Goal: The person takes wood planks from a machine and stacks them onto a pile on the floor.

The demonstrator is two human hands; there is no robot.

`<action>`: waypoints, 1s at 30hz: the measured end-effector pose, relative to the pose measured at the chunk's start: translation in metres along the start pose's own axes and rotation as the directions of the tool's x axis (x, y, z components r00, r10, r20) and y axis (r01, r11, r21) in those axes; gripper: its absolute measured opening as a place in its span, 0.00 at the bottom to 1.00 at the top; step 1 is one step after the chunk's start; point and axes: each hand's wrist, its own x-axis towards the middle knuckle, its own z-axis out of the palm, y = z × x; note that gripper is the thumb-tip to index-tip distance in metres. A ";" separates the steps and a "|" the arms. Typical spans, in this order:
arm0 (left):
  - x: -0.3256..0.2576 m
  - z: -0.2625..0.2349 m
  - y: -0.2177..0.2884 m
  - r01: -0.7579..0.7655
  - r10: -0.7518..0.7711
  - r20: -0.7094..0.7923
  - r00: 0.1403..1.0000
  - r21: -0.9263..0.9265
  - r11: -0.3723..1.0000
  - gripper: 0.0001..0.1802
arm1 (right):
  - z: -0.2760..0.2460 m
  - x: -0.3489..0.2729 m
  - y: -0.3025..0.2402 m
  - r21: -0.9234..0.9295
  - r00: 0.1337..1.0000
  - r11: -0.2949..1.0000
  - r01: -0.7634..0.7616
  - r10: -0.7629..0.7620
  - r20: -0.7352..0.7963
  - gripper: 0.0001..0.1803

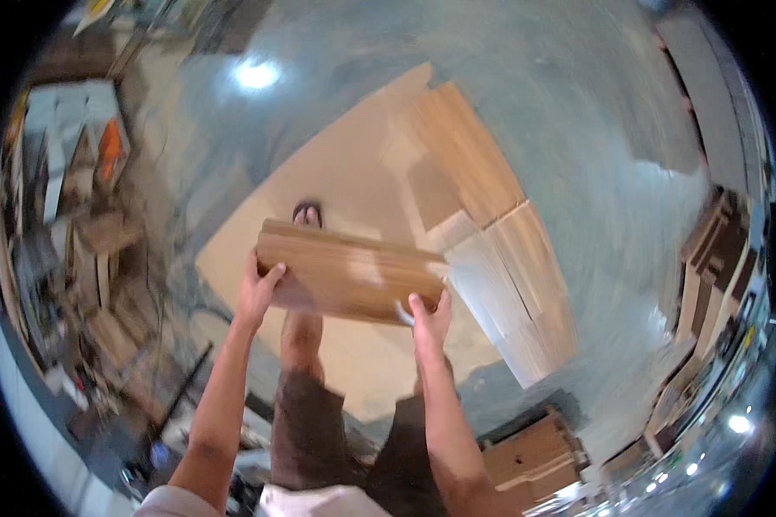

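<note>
A brown wood-grain board [349,271] is held up in front of me, its surface glossy and slightly blurred; it looks thick along the far edge, and I cannot tell if it is one piece or a few together. My left hand [257,289] grips its left end, thumb on top. The right end is held by my right hand [429,320], thumb also on top. Below lies a tan flat sheet [267,194] like cardboard. Along its right side rest several wood-grain panels [470,151], some reflecting light.
My sandalled foot [307,214] stands on the sheet. Wooden pieces and scraps [103,246] are piled at the left, with a grey box-like unit [73,108] behind them. A brown carton [533,457] sits near at right. More brown boards [714,250] stand along the far right.
</note>
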 end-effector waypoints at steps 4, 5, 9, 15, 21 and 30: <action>0.111 -0.003 0.011 -0.085 0.048 0.191 0.980 0.187 0.979 0.29 | 0.077 0.025 -0.001 0.267 0.971 0.944 -0.194 0.224 -0.086 0.33; 0.137 0.001 -0.002 -0.125 0.080 0.225 0.971 0.189 0.974 0.29 | 0.083 0.032 -0.006 0.192 0.951 0.945 -0.266 0.290 -0.109 0.30; 0.225 0.045 0.003 -0.185 0.103 0.295 0.950 0.264 0.947 0.30 | 0.127 0.100 0.051 0.412 0.938 0.897 -0.162 0.270 -0.218 0.29; 0.362 0.118 -0.031 -0.363 0.206 0.328 0.922 0.546 0.755 0.34 | 0.172 0.198 0.100 0.545 0.849 0.825 -0.152 0.391 -0.355 0.32; 0.424 0.184 -0.064 -0.462 0.276 0.465 0.842 0.355 0.813 0.25 | 0.170 0.245 0.154 0.604 0.847 0.790 -0.103 0.388 -0.364 0.36; 0.413 0.209 -0.080 -0.478 0.281 0.452 0.847 0.415 0.774 0.30 | 0.205 0.220 0.196 0.402 0.717 0.879 -0.256 0.451 -0.531 0.40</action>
